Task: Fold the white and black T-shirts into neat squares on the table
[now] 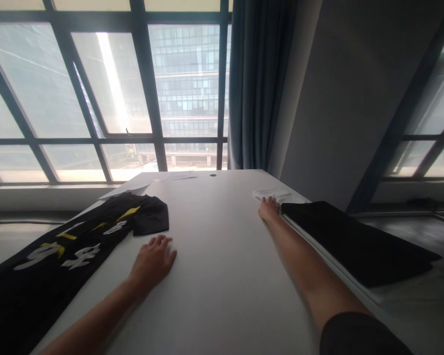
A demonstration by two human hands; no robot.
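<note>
My left hand (153, 259) is palm down just above or on the white table (214, 276), fingers apart and holding nothing. Near its fingertips lies the sleeve of a black T-shirt (107, 234) with white and yellow print, spread along the left side of the table. My right arm stretches forward to the far right. There my right hand (269, 211) has its fingers bent over the near edge of a crumpled whitish plastic bag (272, 194). Beside that wrist, a folded black cloth (355, 241) lies along the right edge and juts out past it.
Thin white sheets (133, 190) lie at the table's far left, beyond the shirt. A dark round cable hole (213, 175) is near the far edge. Behind stand large windows (185, 84), a blue-grey curtain (259, 88) and a grey pillar (340, 98).
</note>
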